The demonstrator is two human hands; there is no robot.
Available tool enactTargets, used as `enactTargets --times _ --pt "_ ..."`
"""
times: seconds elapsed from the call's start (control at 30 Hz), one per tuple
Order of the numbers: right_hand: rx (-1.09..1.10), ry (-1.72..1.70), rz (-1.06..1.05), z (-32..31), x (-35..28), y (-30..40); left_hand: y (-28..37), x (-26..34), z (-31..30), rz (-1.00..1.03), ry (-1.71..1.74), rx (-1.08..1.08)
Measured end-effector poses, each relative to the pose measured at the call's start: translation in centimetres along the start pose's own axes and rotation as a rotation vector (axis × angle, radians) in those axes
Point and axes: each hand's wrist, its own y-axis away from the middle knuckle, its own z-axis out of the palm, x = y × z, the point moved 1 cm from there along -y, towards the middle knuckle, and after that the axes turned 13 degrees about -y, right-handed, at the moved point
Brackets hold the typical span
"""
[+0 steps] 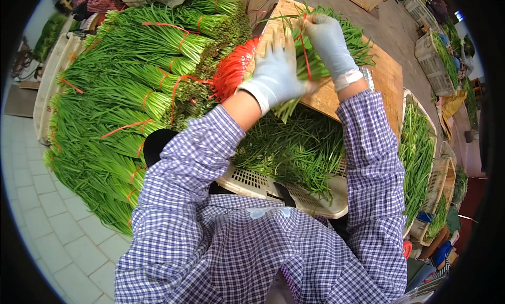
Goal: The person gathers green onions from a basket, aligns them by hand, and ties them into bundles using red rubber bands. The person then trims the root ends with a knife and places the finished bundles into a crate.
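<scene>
A bunch of garlic chives (pixel 315 65) lies across a wooden board (pixel 380 87), its pale cut ends pointing towards me. A red tie strip (pixel 304 51) runs over it, its upper end pinched in my gloved right hand (pixel 321 33). My gloved left hand (pixel 278 69) is spread and motion-blurred against the bunch's left side; whether its fingers hold the strip's lower end is unclear. Just left of it hangs a thick bundle of red tie strips (pixel 235 65). Farther left, many green bunches bound with red ties (pixel 158 101) are stacked in a large heap.
Below the board, a white plastic basket (pixel 252 179) holds loose green leaves and trimmings. To the right stands a crate of loose chives (pixel 416 154). Other crates (pixel 436 63) and people are at the far right. Pale floor tiles (pixel 71 245) show at lower left.
</scene>
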Motion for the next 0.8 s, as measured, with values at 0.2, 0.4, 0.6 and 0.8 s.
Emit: enactTargets --times 0.2,0.4,0.6,0.8 --pt "0.028 -0.751 0.103 -3.5 -2.0 6.3 -1.7 -8.6 3.6 0.106 0.692 -0.355" --pt "-0.006 -0.71 0.058 -2.4 -2.8 4.8 -3.4 -5.3 -2.2 0.086 0.069 -0.524" --pt "-0.016 -0.742 0.086 -0.5 -4.2 2.7 -0.1 -0.4 -1.5 -0.071 -0.221 -0.195" --pt "0.005 -0.797 0.029 -3.4 -4.8 4.3 -0.9 -3.8 -1.4 0.153 0.2 -0.157"
